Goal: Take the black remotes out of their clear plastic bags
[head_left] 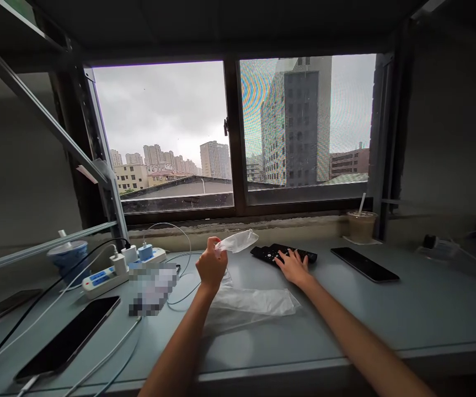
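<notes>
My left hand (212, 266) is raised a little above the table, its fingers closed on a crumpled clear plastic bag (240, 241) that sticks out to the right. Below it, more thin clear plastic bags (254, 302) lie flat on the table. My right hand (293, 267) rests with spread fingers on black remote controls (271, 253) near the window side. These lie close together and partly overlap; my fingers cover some of their buttons, so how many there are I cannot tell.
A dark phone (365, 264) lies right of the remotes, a lidded drink cup (362, 226) behind it. On the left are a power strip (105, 281) with chargers, a large phone (70, 336), a blurred-out device (155, 289), loose cables and a blue cup (69, 259). Metal shelf posts flank the table (279, 344).
</notes>
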Demonstrator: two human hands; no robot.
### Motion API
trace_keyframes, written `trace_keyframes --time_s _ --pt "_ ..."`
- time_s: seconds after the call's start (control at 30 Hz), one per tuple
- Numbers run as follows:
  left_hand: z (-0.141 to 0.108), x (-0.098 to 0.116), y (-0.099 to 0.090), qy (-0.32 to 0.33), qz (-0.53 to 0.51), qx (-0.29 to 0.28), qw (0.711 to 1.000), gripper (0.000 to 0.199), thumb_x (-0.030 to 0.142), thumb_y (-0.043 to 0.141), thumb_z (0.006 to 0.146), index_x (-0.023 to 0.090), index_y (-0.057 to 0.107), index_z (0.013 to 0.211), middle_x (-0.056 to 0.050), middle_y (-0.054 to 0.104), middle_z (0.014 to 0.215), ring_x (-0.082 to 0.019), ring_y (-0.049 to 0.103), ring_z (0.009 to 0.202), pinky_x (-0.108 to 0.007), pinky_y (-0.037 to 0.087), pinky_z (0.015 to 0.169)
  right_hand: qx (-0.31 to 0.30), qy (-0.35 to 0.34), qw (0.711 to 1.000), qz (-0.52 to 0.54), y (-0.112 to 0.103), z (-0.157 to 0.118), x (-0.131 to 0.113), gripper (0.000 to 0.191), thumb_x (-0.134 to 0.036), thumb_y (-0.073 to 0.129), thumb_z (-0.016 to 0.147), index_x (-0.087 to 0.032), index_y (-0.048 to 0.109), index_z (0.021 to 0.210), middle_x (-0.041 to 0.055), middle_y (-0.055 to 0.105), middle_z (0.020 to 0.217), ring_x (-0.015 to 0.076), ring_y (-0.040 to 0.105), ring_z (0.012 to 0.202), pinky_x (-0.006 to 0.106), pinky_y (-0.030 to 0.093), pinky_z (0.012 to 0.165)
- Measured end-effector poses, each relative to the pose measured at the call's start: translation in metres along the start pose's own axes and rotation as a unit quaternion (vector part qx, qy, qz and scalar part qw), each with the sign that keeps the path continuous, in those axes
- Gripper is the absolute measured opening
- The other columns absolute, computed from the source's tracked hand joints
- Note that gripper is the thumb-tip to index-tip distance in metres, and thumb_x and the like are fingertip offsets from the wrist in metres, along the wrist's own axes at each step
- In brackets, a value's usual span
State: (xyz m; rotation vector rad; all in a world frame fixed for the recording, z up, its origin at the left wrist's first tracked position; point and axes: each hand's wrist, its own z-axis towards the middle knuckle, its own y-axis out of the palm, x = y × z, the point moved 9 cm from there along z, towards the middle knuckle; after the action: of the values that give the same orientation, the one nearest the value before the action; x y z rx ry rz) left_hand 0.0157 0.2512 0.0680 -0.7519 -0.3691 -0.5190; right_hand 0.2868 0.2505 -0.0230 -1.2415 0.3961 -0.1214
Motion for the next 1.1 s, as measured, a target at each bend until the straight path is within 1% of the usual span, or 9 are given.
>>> trace_keyframes --time_s 0.13,0.2,0.27,0.37,0.43,0.57,0.7,0.9,1.1 --pt "-0.001 0.001 -0.002 0.007 0.003 0.012 1.000 0.019 0.023 0.045 0.078 0.023 0.048 0.097 0.001 0.062 0.072 -0.015 0.056 0.058 -0.022 0.027 0.051 -0.010 0.003 1.000 -0.010 0.000 0.001 0.005 0.046 -0.028 0.024 0.091 -0.023 0.036 0.135 0.0134 0.033 0.141 0.0289 0.023 0.132 0.057 0.013 0.101" --pt "-0.001 0.002 -0.003 0.008 0.002 0.016 1.000 0.019 0.022 0.045 0.078 0.023 0.048 0.097 0.001 0.062 0.071 -0.015 0.055 0.056 -0.022 0.026 0.050 -0.009 -0.005 1.000 -0.012 -0.001 0.001 0.004 0.047 -0.022 0.024 0.090 -0.023 0.037 0.135 0.0118 0.030 0.143 0.0260 0.022 0.133 0.054 0.011 0.103" --pt "-0.001 0.002 -0.003 0.008 0.001 0.019 1.000 0.019 0.022 0.045 0.078 0.023 0.048 0.096 0.001 0.063 0.071 -0.014 0.055 0.056 -0.022 0.026 0.050 -0.008 -0.013 1.000 -0.011 -0.003 0.000 0.002 0.046 -0.021 0.025 0.089 -0.023 0.040 0.132 0.0107 0.030 0.142 0.0237 0.023 0.132 0.051 0.010 0.105" --pt "-0.001 0.003 -0.003 0.013 0.003 0.023 1.000 0.019 0.023 0.046 0.078 0.023 0.048 0.096 0.001 0.063 0.073 -0.014 0.055 0.056 -0.022 0.026 0.050 -0.012 -0.004 1.000 -0.005 -0.004 -0.001 -0.001 0.045 -0.035 0.029 0.089 -0.021 0.044 0.129 0.0118 0.037 0.138 0.0254 0.027 0.130 0.053 0.013 0.103" --pt "-0.001 0.003 -0.003 0.018 0.006 0.026 0.999 0.018 0.023 0.046 0.078 0.023 0.048 0.096 0.001 0.063 0.072 -0.014 0.055 0.056 -0.022 0.026 0.050 -0.015 0.010 1.000 -0.004 -0.005 -0.001 -0.001 0.047 -0.040 0.037 0.086 -0.021 0.045 0.128 0.0128 0.039 0.136 0.0274 0.029 0.128 0.055 0.016 0.101" --pt "0.000 0.003 -0.004 0.022 0.014 0.036 0.999 0.017 0.024 0.046 0.078 0.023 0.048 0.094 0.001 0.062 0.068 -0.015 0.056 0.056 -0.022 0.025 0.049 -0.014 0.030 0.999 -0.007 -0.010 -0.003 0.002 0.042 -0.038 0.046 0.083 -0.022 0.052 0.121 0.0137 0.044 0.132 0.0289 0.034 0.124 0.056 0.020 0.098" --pt "0.000 0.003 -0.003 0.024 0.015 0.035 0.999 0.016 0.024 0.046 0.077 0.023 0.048 0.093 0.001 0.062 0.067 -0.016 0.056 0.056 -0.022 0.025 0.049 -0.010 0.041 0.999 -0.012 -0.016 -0.005 0.005 0.038 -0.038 0.042 0.085 -0.020 0.056 0.116 0.0144 0.048 0.126 0.0278 0.041 0.117 0.054 0.025 0.094" --pt "0.000 0.004 -0.003 0.024 0.010 0.031 0.999 0.017 0.022 0.047 0.076 0.023 0.048 0.093 0.001 0.063 0.070 -0.015 0.056 0.057 -0.022 0.026 0.050 -0.010 0.040 0.999 -0.027 -0.025 -0.010 0.003 0.028 -0.028 0.041 0.088 -0.020 0.060 0.105 0.0118 0.052 0.120 0.0245 0.046 0.110 0.046 0.031 0.090" --pt "0.001 0.004 -0.003 0.022 0.007 0.025 0.999 0.016 0.022 0.046 0.077 0.023 0.048 0.093 0.002 0.061 0.066 -0.015 0.055 0.055 -0.022 0.025 0.050 -0.031 0.055 0.997 -0.033 -0.029 -0.012 0.004 0.023 -0.021 0.042 0.087 -0.019 0.060 0.102 0.0125 0.057 0.112 0.0247 0.052 0.105 0.043 0.035 0.083"
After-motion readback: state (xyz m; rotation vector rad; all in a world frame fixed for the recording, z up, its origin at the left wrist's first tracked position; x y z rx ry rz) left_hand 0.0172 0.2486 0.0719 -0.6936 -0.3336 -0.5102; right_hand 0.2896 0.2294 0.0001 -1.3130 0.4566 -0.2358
